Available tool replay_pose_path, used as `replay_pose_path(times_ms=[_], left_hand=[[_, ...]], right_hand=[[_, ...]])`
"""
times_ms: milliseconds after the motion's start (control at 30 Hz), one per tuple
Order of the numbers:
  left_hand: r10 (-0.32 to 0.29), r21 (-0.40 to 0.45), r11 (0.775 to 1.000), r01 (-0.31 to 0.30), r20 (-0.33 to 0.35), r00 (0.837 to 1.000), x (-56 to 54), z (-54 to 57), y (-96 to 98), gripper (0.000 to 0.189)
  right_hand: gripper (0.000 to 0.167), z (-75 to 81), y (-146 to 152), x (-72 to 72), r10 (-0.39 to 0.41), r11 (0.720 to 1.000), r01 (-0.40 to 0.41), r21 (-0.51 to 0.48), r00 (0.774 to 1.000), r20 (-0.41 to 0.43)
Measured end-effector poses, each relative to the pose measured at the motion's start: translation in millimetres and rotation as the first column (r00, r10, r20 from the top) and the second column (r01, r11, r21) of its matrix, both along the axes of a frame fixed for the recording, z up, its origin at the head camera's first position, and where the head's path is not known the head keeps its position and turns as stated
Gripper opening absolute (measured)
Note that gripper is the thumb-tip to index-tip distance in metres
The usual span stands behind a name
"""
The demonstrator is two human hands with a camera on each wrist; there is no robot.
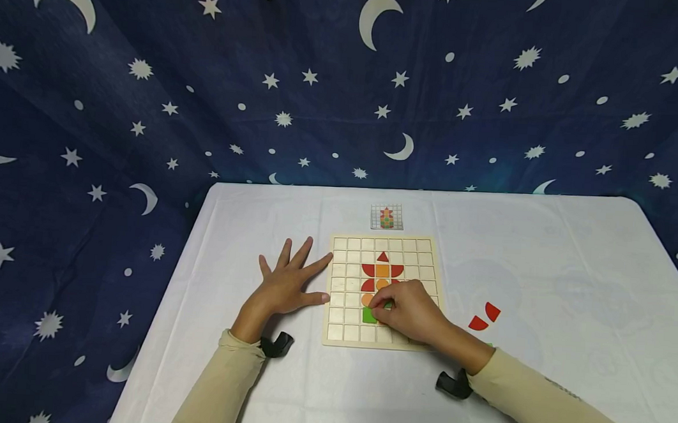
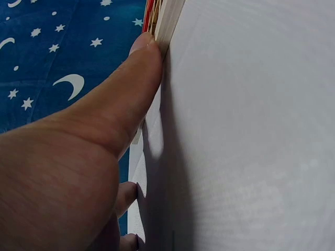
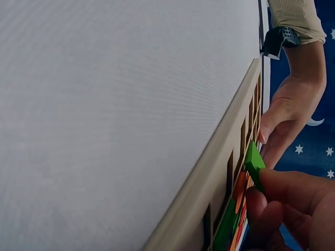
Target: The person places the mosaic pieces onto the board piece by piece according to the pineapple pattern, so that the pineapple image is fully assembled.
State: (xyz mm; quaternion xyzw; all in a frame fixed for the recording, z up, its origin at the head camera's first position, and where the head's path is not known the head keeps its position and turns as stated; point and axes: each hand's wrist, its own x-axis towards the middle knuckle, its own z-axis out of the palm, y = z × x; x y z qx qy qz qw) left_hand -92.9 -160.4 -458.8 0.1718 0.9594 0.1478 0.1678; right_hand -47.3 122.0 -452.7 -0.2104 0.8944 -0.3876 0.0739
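Note:
My right hand [image 1: 408, 310] is over the wooden grid board [image 1: 332, 333], its thumb and fingers pinching a green square tile [image 3: 253, 161]. That tile is tilted at the board's surface, just below an orange round piece [image 1: 367, 300]. Spread flat at the board's left edge is my left hand [image 1: 286, 286], with thumb and index fingertips right at the rim. Above the right hand, red quarter-circle pieces [image 1: 368, 269], an orange square [image 1: 382, 270] and a red triangle [image 1: 383, 256] sit in the grid. The right hand partly hides other green and red pieces.
Two loose red quarter-circle pieces [image 1: 485, 316] lie on the white tablecloth [image 1: 565, 281] right of the board. A small pattern card [image 1: 386, 217] with a gridded picture stands behind the board. Dark blue star-and-moon cloth [image 1: 325, 44] hangs beyond the table's far edge.

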Motion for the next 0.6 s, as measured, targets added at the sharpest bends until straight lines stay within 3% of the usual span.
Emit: replay_pose_path(times_ms=[367,600], left_hand=[[0.004,-0.001,1.000,-0.004,-0.002,1.000,0.4,1.6,1.0,0.088],[0.002,-0.006,1.000,-0.002,-0.007,1.000,1.2,2.4,0.4,0.087]], right_hand=[[0.008,0.9,-4.5,2.1,0.023,0.994,-0.013,0.105,0.995,-0.094],[0.010,-3.0,-1.5,3.5,0.001,0.998,0.004,0.070,0.997,-0.078]])
